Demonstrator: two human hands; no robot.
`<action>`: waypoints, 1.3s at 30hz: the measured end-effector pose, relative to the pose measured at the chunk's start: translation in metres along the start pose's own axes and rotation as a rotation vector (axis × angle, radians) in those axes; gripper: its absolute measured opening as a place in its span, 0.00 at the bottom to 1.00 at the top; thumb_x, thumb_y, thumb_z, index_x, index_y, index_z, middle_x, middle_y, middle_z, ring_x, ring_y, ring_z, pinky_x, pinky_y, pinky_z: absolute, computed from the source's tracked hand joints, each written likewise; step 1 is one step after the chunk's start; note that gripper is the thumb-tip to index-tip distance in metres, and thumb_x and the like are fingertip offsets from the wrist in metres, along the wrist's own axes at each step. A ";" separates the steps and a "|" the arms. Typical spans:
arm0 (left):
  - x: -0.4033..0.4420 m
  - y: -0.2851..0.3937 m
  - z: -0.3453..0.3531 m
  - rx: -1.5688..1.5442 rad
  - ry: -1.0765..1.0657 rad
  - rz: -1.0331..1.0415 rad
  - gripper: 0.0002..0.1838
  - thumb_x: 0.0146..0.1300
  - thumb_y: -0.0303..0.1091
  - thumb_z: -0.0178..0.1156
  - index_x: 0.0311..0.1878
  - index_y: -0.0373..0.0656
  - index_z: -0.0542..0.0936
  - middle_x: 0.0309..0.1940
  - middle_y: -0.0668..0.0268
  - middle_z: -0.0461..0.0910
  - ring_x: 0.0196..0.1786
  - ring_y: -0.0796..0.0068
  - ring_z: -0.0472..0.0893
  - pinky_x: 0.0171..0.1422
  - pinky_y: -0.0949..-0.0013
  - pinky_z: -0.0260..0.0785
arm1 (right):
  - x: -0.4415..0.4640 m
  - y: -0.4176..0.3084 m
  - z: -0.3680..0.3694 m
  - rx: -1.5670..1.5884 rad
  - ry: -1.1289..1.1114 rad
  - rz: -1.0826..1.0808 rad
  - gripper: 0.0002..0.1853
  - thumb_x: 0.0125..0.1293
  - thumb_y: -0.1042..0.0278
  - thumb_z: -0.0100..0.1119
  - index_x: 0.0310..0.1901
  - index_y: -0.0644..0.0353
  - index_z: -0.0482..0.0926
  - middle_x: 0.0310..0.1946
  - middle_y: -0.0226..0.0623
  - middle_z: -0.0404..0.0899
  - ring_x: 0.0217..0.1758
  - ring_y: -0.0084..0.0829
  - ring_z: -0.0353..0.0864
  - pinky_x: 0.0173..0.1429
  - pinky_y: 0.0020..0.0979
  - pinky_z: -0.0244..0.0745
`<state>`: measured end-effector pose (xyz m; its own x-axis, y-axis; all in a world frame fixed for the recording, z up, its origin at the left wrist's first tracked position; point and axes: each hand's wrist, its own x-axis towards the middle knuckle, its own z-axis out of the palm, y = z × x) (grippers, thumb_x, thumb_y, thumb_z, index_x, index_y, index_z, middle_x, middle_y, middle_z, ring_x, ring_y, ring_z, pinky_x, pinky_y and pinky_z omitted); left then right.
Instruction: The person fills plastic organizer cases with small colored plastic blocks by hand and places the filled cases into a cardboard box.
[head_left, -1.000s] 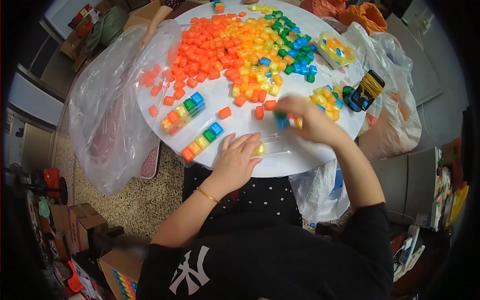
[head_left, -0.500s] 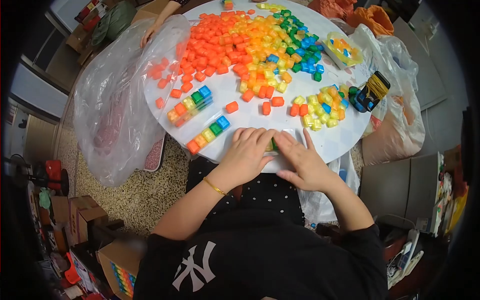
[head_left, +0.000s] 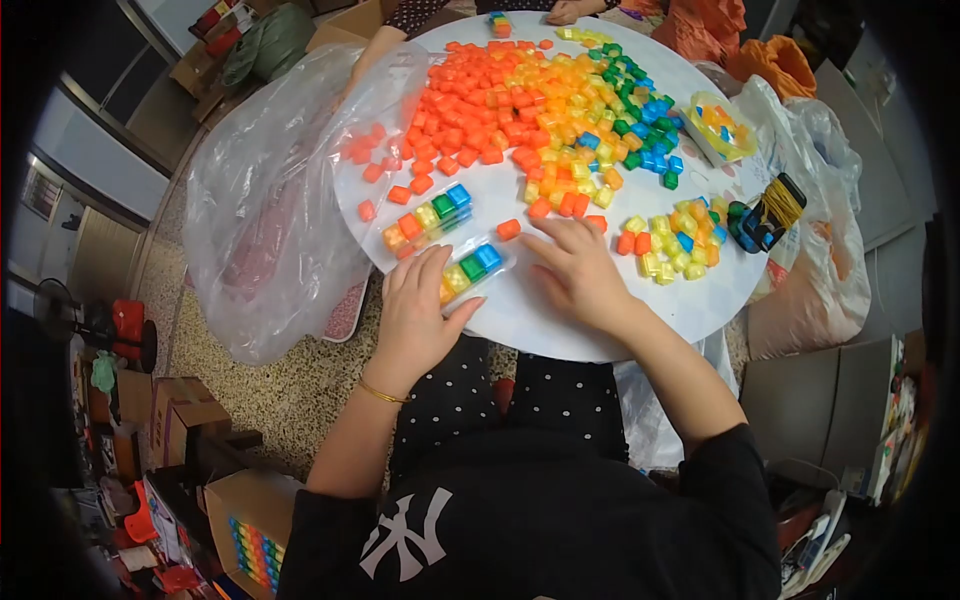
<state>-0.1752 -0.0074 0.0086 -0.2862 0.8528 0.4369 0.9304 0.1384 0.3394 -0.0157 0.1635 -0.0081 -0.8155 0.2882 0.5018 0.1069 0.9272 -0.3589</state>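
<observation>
My left hand [head_left: 412, 318] holds the lower left end of a clear plastic case [head_left: 471, 272] on the round white table [head_left: 520, 325]. Yellow, green and blue cubes show in a row inside it; my fingers hide its lower end. My right hand [head_left: 580, 275] is over the table with its fingers apart, right of the case and just below the loose red cubes [head_left: 567, 205]. One red cube [head_left: 508, 229] lies between the hands. Above my left hand sits another case [head_left: 428, 220] with a row of coloured cubes.
A large heap of loose cubes [head_left: 480, 105] covers the far side. A smaller pile [head_left: 690, 240] and a yellow-rimmed container [head_left: 722, 130] are at the right, near a black holder with yellow cord [head_left: 775, 215]. Plastic sheeting [head_left: 270, 210] hangs at the left. Another person's hand [head_left: 563, 13] rests at the far edge.
My hands have parted from over the table's front edge. The left moved left to the lower row of cubes; the right moved up towards the loose red cubes. The view has shifted.
</observation>
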 end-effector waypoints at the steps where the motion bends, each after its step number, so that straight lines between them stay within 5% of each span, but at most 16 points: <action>1: 0.001 0.001 -0.003 0.033 0.048 0.021 0.31 0.50 0.40 0.68 0.55 0.36 0.70 0.47 0.55 0.75 0.52 0.55 0.72 0.58 0.57 0.61 | 0.011 -0.001 0.009 -0.067 -0.014 -0.047 0.19 0.57 0.72 0.58 0.52 0.52 0.76 0.52 0.37 0.74 0.61 0.41 0.68 0.66 0.51 0.55; 6: 0.006 -0.041 -0.042 -0.050 0.190 -0.172 0.23 0.55 0.36 0.63 0.52 0.35 0.73 0.46 0.51 0.76 0.49 0.51 0.74 0.55 0.58 0.65 | 0.016 0.028 0.002 -0.327 -0.136 0.056 0.16 0.61 0.69 0.54 0.52 0.51 0.76 0.53 0.34 0.75 0.63 0.39 0.68 0.68 0.61 0.47; 10: 0.002 -0.205 -0.063 0.290 0.313 -0.398 0.22 0.59 0.38 0.59 0.52 0.35 0.74 0.48 0.47 0.76 0.49 0.48 0.75 0.54 0.54 0.66 | -0.010 0.037 -0.009 -0.369 -0.026 0.150 0.14 0.61 0.69 0.55 0.50 0.55 0.77 0.54 0.38 0.75 0.63 0.41 0.69 0.70 0.60 0.44; 14: -0.073 -0.355 -0.019 0.333 -0.004 -0.726 0.22 0.55 0.39 0.60 0.50 0.36 0.76 0.50 0.46 0.75 0.52 0.47 0.75 0.54 0.52 0.66 | -0.023 0.020 -0.017 -0.245 0.057 0.212 0.14 0.60 0.69 0.57 0.48 0.59 0.77 0.54 0.42 0.74 0.62 0.42 0.69 0.70 0.57 0.44; 18: -0.063 -0.320 -0.034 0.405 -0.252 -0.875 0.20 0.52 0.40 0.62 0.44 0.36 0.78 0.48 0.48 0.77 0.52 0.49 0.76 0.53 0.53 0.67 | -0.046 0.016 -0.033 -0.074 0.028 0.290 0.12 0.59 0.72 0.59 0.45 0.61 0.78 0.51 0.42 0.76 0.57 0.43 0.72 0.67 0.47 0.55; 21: -0.065 -0.332 -0.042 0.334 -0.155 -0.914 0.16 0.51 0.38 0.62 0.38 0.37 0.79 0.44 0.50 0.79 0.51 0.51 0.77 0.53 0.54 0.68 | -0.047 0.014 -0.046 0.081 0.085 0.377 0.10 0.58 0.74 0.58 0.42 0.63 0.79 0.48 0.43 0.77 0.53 0.41 0.74 0.61 0.38 0.64; 23: -0.064 -0.325 -0.059 0.299 -0.015 -0.739 0.17 0.52 0.37 0.62 0.42 0.35 0.79 0.46 0.47 0.78 0.52 0.50 0.76 0.55 0.55 0.67 | -0.046 0.017 -0.047 0.106 0.104 0.397 0.08 0.58 0.75 0.58 0.40 0.64 0.79 0.46 0.43 0.78 0.52 0.40 0.75 0.58 0.36 0.66; 27: -0.071 -0.390 -0.077 0.254 0.303 -0.762 0.23 0.53 0.38 0.62 0.49 0.32 0.76 0.50 0.44 0.76 0.56 0.48 0.74 0.60 0.57 0.65 | -0.046 0.018 -0.047 0.171 0.127 0.442 0.07 0.59 0.76 0.57 0.38 0.66 0.80 0.43 0.43 0.79 0.50 0.38 0.76 0.55 0.34 0.69; 29: -0.091 -0.425 -0.071 0.347 0.041 -0.921 0.32 0.54 0.41 0.63 0.58 0.29 0.69 0.56 0.43 0.71 0.60 0.47 0.70 0.65 0.57 0.61 | -0.045 0.014 -0.048 0.159 0.133 0.445 0.07 0.59 0.76 0.57 0.38 0.67 0.80 0.42 0.43 0.79 0.49 0.38 0.76 0.54 0.34 0.69; 31: -0.085 -0.424 -0.064 0.433 -0.447 -1.107 0.36 0.54 0.42 0.62 0.63 0.32 0.63 0.59 0.44 0.68 0.62 0.47 0.68 0.67 0.56 0.59 | -0.049 0.011 -0.051 0.147 0.126 0.452 0.06 0.59 0.76 0.57 0.38 0.67 0.79 0.41 0.42 0.79 0.48 0.38 0.76 0.54 0.33 0.69; 32: -0.081 -0.419 -0.059 0.433 -0.449 -1.089 0.36 0.54 0.42 0.62 0.63 0.32 0.63 0.59 0.44 0.68 0.62 0.47 0.68 0.67 0.56 0.59 | -0.052 0.009 -0.051 0.136 0.111 0.471 0.06 0.59 0.76 0.57 0.37 0.67 0.79 0.41 0.42 0.79 0.47 0.38 0.77 0.53 0.33 0.69; 34: -0.064 -0.376 -0.053 0.525 -0.101 -1.126 0.38 0.54 0.44 0.62 0.64 0.34 0.62 0.58 0.43 0.68 0.61 0.45 0.69 0.65 0.53 0.61 | -0.057 0.008 -0.052 0.122 0.104 0.500 0.06 0.59 0.76 0.57 0.37 0.67 0.79 0.41 0.42 0.80 0.47 0.38 0.77 0.53 0.33 0.69; 37: -0.058 -0.396 -0.049 0.563 -0.101 -0.856 0.36 0.53 0.45 0.62 0.62 0.36 0.64 0.57 0.43 0.69 0.59 0.45 0.70 0.63 0.53 0.63 | -0.060 0.007 -0.052 0.158 0.123 0.510 0.06 0.59 0.76 0.57 0.37 0.67 0.79 0.39 0.42 0.80 0.45 0.38 0.77 0.52 0.34 0.70; 39: -0.050 -0.397 -0.051 0.591 0.016 -0.901 0.37 0.53 0.46 0.62 0.62 0.36 0.64 0.56 0.43 0.69 0.58 0.45 0.70 0.62 0.53 0.64 | -0.056 0.006 -0.052 0.154 0.108 0.524 0.06 0.59 0.76 0.57 0.37 0.67 0.80 0.39 0.43 0.80 0.45 0.38 0.77 0.51 0.34 0.70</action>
<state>-0.5422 -0.1313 -0.1055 -0.9203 0.3091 0.2397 0.3375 0.9373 0.0872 0.0600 0.1658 0.0027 -0.6122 0.7315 0.3001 0.3914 0.6101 -0.6889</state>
